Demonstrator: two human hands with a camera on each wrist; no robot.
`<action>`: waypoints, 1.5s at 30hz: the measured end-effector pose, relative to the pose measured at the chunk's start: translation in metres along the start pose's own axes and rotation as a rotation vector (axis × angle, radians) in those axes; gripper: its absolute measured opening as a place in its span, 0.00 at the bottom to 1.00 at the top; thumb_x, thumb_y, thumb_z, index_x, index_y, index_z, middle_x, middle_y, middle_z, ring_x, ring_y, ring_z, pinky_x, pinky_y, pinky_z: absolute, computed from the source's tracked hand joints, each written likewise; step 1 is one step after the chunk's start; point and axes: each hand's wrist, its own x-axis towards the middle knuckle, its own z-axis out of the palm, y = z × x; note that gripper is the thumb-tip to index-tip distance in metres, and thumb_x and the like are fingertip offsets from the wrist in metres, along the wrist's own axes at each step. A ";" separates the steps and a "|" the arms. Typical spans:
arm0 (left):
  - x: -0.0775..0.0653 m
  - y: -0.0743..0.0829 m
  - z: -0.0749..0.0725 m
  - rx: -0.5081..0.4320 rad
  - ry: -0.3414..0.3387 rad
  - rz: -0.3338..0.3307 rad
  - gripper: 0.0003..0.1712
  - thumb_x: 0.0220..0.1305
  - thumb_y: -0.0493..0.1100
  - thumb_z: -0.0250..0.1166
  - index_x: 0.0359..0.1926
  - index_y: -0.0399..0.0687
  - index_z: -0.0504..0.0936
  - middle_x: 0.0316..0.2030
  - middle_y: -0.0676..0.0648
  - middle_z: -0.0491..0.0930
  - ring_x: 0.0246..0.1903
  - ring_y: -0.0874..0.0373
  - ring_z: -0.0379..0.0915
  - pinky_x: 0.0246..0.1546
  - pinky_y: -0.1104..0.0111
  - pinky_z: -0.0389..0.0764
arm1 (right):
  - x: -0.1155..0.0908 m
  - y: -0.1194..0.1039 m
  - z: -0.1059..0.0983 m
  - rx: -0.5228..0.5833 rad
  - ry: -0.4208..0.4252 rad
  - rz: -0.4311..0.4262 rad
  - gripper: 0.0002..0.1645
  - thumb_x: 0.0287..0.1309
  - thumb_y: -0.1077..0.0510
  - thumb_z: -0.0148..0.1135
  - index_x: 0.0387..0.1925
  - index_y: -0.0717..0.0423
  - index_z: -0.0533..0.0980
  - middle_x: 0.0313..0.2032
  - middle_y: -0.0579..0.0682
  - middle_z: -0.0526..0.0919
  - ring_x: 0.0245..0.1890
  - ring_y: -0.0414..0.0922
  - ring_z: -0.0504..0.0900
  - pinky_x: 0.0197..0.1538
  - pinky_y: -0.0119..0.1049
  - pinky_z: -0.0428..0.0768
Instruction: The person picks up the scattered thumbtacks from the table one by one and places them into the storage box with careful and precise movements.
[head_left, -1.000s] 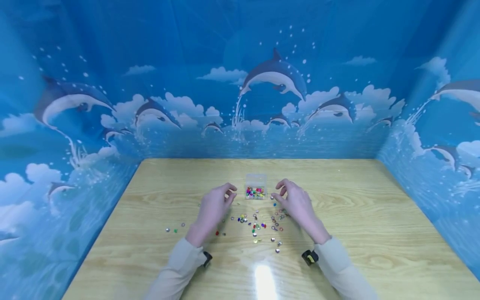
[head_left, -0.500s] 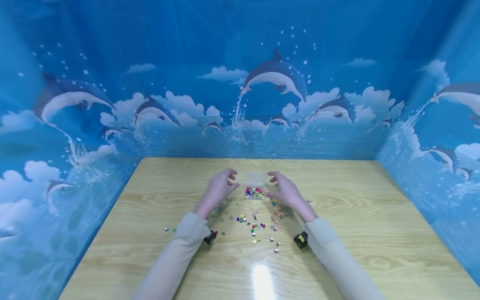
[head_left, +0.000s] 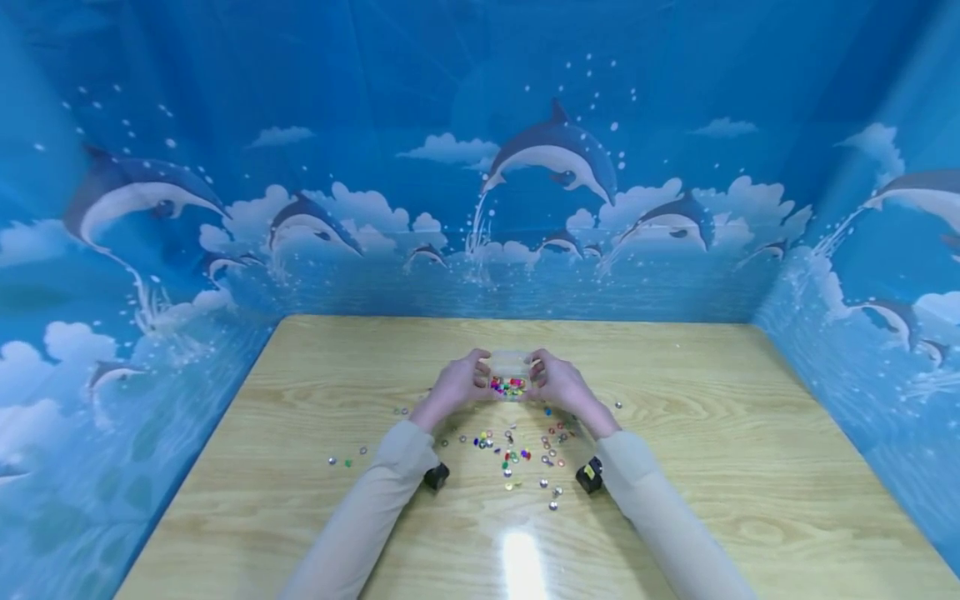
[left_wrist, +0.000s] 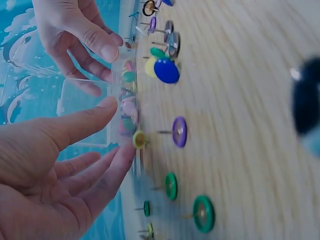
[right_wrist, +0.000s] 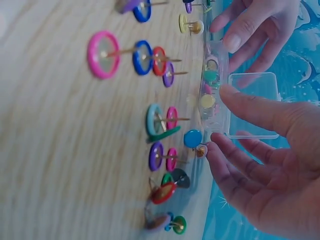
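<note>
Left hand (head_left: 459, 385) and right hand (head_left: 558, 387), both mine, apart at opposite ends of a clear box (head_left: 508, 399). Thumbs and fingers parted, loosely bent; cannot tell whether either presses the box. Box sits on the tabletop (head_left: 712, 433) between them, lid (head_left: 510, 361) standing open at the far side, coloured thumbtacks (head_left: 508, 386) inside. Loose thumbtacks scattered nearer me: yellow tack (left_wrist: 139, 140) just beside my left fingers, blue tack (right_wrist: 192, 138) just beside my right. Dolphin backdrop (head_left: 480, 100) beyond.

Screened-off work spot: dolphin-print backdrop (head_left: 420, 108) around wood-grain table (head_left: 697, 417)
</note>
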 end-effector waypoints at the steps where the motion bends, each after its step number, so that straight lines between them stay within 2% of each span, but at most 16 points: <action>1: 0.000 0.000 0.001 -0.011 -0.004 0.000 0.44 0.55 0.37 0.77 0.71 0.42 0.66 0.59 0.39 0.79 0.53 0.46 0.81 0.56 0.57 0.82 | 0.000 0.000 0.001 -0.001 0.000 0.004 0.42 0.47 0.58 0.80 0.64 0.57 0.70 0.52 0.54 0.82 0.48 0.51 0.82 0.54 0.48 0.83; 10: -0.006 -0.001 0.003 -0.008 -0.029 -0.002 0.42 0.53 0.39 0.78 0.68 0.41 0.70 0.56 0.40 0.81 0.51 0.47 0.81 0.54 0.57 0.83 | -0.007 -0.001 0.002 -0.010 -0.009 0.015 0.41 0.45 0.59 0.81 0.61 0.57 0.72 0.51 0.53 0.83 0.39 0.46 0.81 0.46 0.42 0.83; 15: -0.013 0.002 0.004 0.014 -0.025 0.006 0.42 0.53 0.39 0.78 0.67 0.41 0.71 0.54 0.41 0.82 0.49 0.48 0.82 0.53 0.58 0.84 | -0.013 -0.001 0.002 -0.030 -0.017 0.005 0.40 0.46 0.59 0.80 0.61 0.57 0.72 0.52 0.53 0.83 0.39 0.46 0.81 0.42 0.38 0.82; 22: -0.023 0.006 0.008 0.096 -0.044 0.003 0.42 0.52 0.42 0.79 0.67 0.43 0.72 0.52 0.43 0.83 0.49 0.50 0.82 0.53 0.60 0.84 | -0.029 0.001 0.002 -0.055 -0.028 -0.026 0.38 0.48 0.57 0.80 0.60 0.58 0.72 0.50 0.52 0.83 0.33 0.43 0.79 0.34 0.35 0.79; 26: -0.029 0.007 0.010 0.102 -0.045 0.013 0.41 0.52 0.43 0.79 0.66 0.43 0.72 0.52 0.43 0.83 0.50 0.49 0.82 0.54 0.58 0.83 | -0.035 0.005 0.004 -0.036 -0.020 -0.037 0.38 0.47 0.57 0.80 0.59 0.58 0.73 0.51 0.52 0.83 0.38 0.45 0.81 0.40 0.39 0.82; 30: -0.033 0.006 0.013 0.050 -0.056 0.017 0.42 0.51 0.43 0.80 0.66 0.43 0.72 0.52 0.41 0.83 0.51 0.48 0.81 0.55 0.56 0.83 | -0.039 0.007 0.006 -0.028 -0.016 -0.024 0.38 0.46 0.57 0.81 0.59 0.56 0.73 0.52 0.51 0.83 0.45 0.47 0.82 0.50 0.46 0.83; 33: -0.036 0.005 0.015 0.012 -0.054 0.010 0.42 0.51 0.42 0.80 0.66 0.43 0.72 0.52 0.41 0.83 0.51 0.48 0.81 0.55 0.55 0.82 | -0.041 0.006 0.007 -0.024 -0.014 -0.016 0.38 0.46 0.56 0.81 0.59 0.54 0.73 0.52 0.50 0.83 0.47 0.48 0.81 0.53 0.49 0.82; 37: -0.037 0.003 0.015 0.017 -0.038 0.004 0.41 0.51 0.42 0.79 0.66 0.42 0.73 0.52 0.42 0.82 0.51 0.48 0.80 0.56 0.55 0.82 | -0.042 0.004 0.006 -0.019 -0.021 -0.018 0.42 0.46 0.55 0.81 0.63 0.54 0.72 0.54 0.52 0.83 0.50 0.51 0.82 0.56 0.52 0.81; 41: -0.038 0.003 0.014 0.024 -0.033 0.005 0.42 0.51 0.42 0.79 0.66 0.42 0.72 0.55 0.42 0.81 0.52 0.48 0.80 0.57 0.55 0.82 | -0.047 0.004 -0.008 -0.009 -0.011 -0.051 0.41 0.54 0.55 0.76 0.68 0.55 0.69 0.58 0.57 0.80 0.54 0.56 0.81 0.57 0.55 0.81; 45: -0.039 0.002 0.015 0.012 -0.043 0.031 0.42 0.51 0.42 0.79 0.66 0.41 0.72 0.55 0.41 0.81 0.52 0.47 0.80 0.56 0.56 0.82 | -0.053 0.014 -0.040 -0.065 0.109 -0.091 0.27 0.62 0.58 0.70 0.61 0.59 0.75 0.54 0.59 0.83 0.48 0.55 0.83 0.52 0.53 0.83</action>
